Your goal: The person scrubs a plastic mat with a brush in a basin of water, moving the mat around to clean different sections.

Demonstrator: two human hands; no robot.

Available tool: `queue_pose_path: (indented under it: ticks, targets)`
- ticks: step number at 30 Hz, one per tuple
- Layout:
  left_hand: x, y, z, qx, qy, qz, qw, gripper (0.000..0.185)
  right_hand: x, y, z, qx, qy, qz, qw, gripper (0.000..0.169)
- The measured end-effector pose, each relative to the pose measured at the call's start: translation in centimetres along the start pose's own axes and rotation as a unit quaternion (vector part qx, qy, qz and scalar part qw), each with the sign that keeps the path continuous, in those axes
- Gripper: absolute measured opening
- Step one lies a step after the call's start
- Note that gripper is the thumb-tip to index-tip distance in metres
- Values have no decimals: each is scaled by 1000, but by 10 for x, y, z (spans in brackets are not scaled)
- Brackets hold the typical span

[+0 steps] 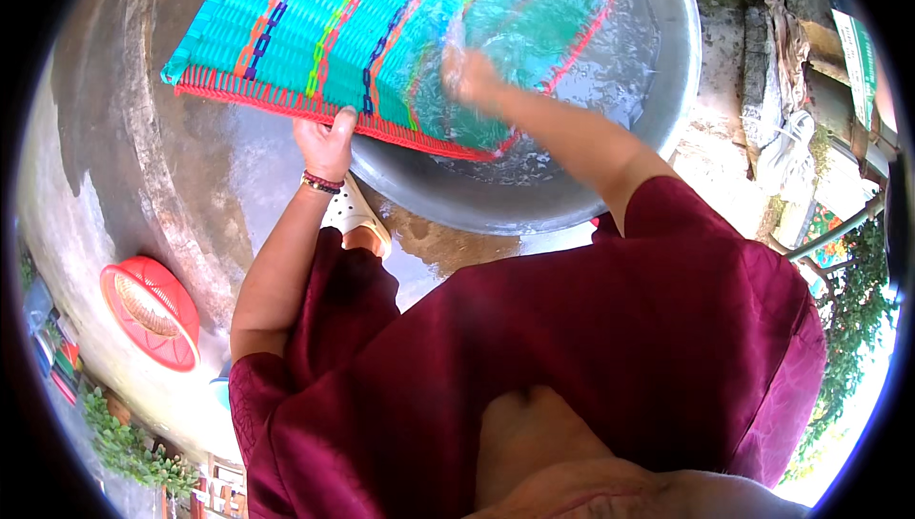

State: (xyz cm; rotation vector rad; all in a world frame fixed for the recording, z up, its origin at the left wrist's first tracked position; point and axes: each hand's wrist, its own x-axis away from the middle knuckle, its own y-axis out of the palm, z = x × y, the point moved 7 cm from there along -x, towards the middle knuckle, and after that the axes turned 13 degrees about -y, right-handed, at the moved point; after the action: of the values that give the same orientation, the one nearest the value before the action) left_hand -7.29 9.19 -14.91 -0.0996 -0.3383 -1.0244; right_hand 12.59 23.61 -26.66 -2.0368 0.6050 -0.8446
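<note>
A turquoise woven plastic mat (286, 40), with coloured chain-pattern stripes and a red laced border, lies partly in a large metal basin (457, 197) of water. My left hand (325, 140) grips its red border, thumb on top, and holds that side tilted up over the basin's rim. At the mat's submerged part is my right hand (472, 79), blurred amid splashing water. Its fingers are too unclear to show whether they hold anything. The mat's far end runs out of the picture at the top.
A red plastic basket (151, 313) rests on the concrete floor (193, 147) at left. My foot, in a cream clog (350, 208), is beside the basin. Right of the basin is a stone ledge (722, 68) with a crumpled cloth (790, 54) on it. Wet patches mark the floor.
</note>
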Motion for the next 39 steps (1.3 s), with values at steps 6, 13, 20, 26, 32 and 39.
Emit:
queue_pose_path:
  ticks: [6, 13, 20, 26, 32, 39]
  targets:
    - [2, -3, 0, 13, 16, 6, 1000, 31, -38, -25, 34, 99, -85, -42, 991, 57]
    - [0, -2, 2, 3, 25, 4, 1000, 24, -33, -47, -28, 11, 52, -76, 996, 72]
    - [1, 0, 3, 11, 27, 9, 1000, 17, 54, -48, -151, -272, -113, -221, 930, 71]
    - [4, -6, -2, 0, 21, 10, 1000, 16, 112, -62, -150, -205, -81, -327, 919, 74]
    - [-2, 1, 1, 24, 29, 17, 999, 22, 54, -35, -132, -57, -187, -190, 962, 72]
    - [-1, -5, -2, -21, 23, 12, 999, 23, 121, -1, -64, -40, -181, -261, 947, 75]
